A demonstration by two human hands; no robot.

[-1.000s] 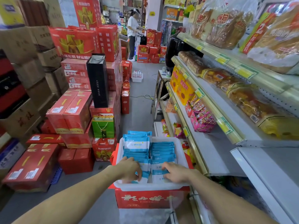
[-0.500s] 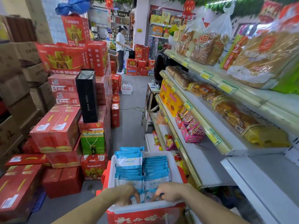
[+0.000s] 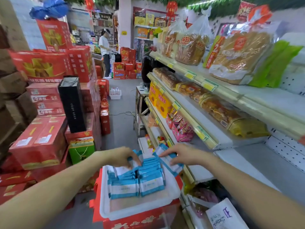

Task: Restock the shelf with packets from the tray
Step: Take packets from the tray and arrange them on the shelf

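You are standing in a shop aisle, looking down at a white tray [image 3: 140, 210] that sits on a red box [image 3: 132, 222]. Two rows of blue and white packets [image 3: 125, 189] stand on edge in the tray, crowded toward its far end, with bare tray bottom showing at the near end. Your left hand [image 3: 122, 157] is at the far end of the left row, its fingers curled down around the tops of the packets there. Your right hand [image 3: 184, 154] is clamped on a small bundle [image 3: 171, 164] of the same packets. The bundle is lifted above the tray's far right corner and tilted, near the front edge of the shelf [image 3: 247, 166], a bare white board on your right. Higher shelves hold bagged bread loaves [image 3: 191, 48] and pink snack packs [image 3: 181, 131]. Red cartons [image 3: 41, 139] are stacked along the left side of the aisle. A person in a white top [image 3: 104, 45] stands far down it.
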